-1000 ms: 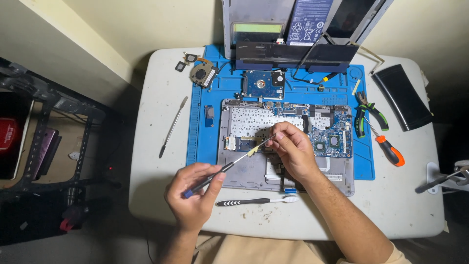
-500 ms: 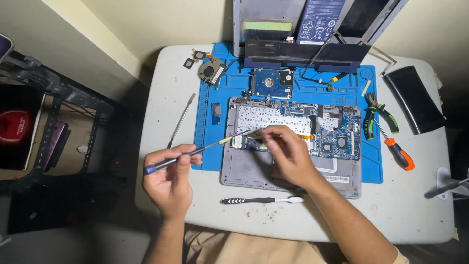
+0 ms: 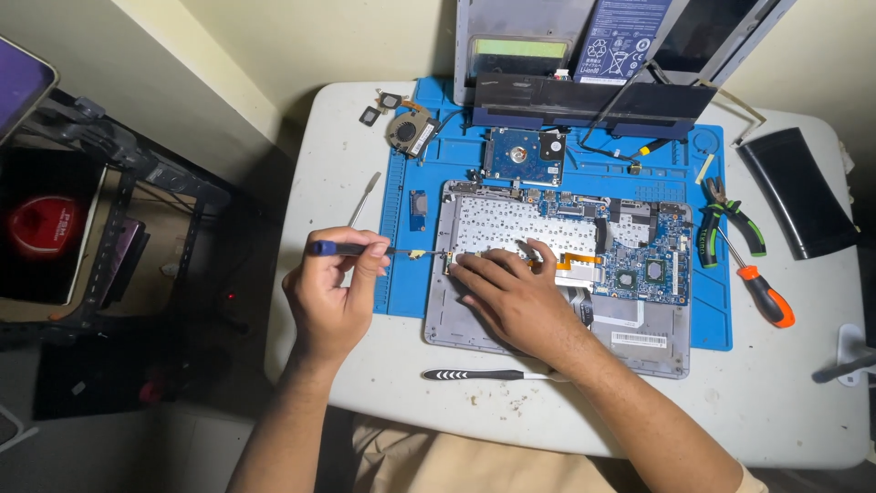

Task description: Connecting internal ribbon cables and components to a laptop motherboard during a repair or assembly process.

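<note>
The left hand [image 3: 333, 292] was clenched around a blue-handled screwdriver [image 3: 351, 247], held level with its tip at the left edge of the opened laptop base [image 3: 557, 319]. The right hand [image 3: 516, 297] lay flat and released on that base, fingers spread over the keyboard backing. The base sat on a blue work mat [image 3: 721, 319] on the white counter [image 3: 803, 402]. Around it lay one hard drive [image 3: 522, 156], one cooling fan [image 3: 411, 133], one pair of green-handled pliers [image 3: 721, 219], one orange-handled screwdriver [image 3: 762, 292] and one black-handled tool [image 3: 474, 374] just below the right wrist.
</note>
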